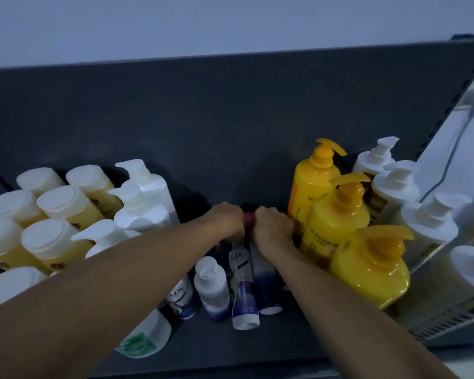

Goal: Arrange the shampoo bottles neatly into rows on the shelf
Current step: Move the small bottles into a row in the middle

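Observation:
Both my hands reach to the back middle of the dark shelf (pixel 219 348). My left hand (pixel 226 221) and my right hand (pixel 272 227) are closed side by side around a small red-capped bottle (pixel 249 219), of which only the cap shows between them. Below my wrists stand small white-and-purple bottles (pixel 212 288), one tall (pixel 244 291). Three yellow pump bottles (pixel 337 220) form a row on the right. White pump bottles (pixel 141 203) and white-capped yellow bottles (pixel 69 203) stand in rows on the left.
More white pump bottles (pixel 394 184) line the far right beside the pale shelf upright (pixel 449 149). A white bottle with a green label (pixel 145 340) lies under my left forearm. The dark back panel (pixel 203 119) rises behind everything.

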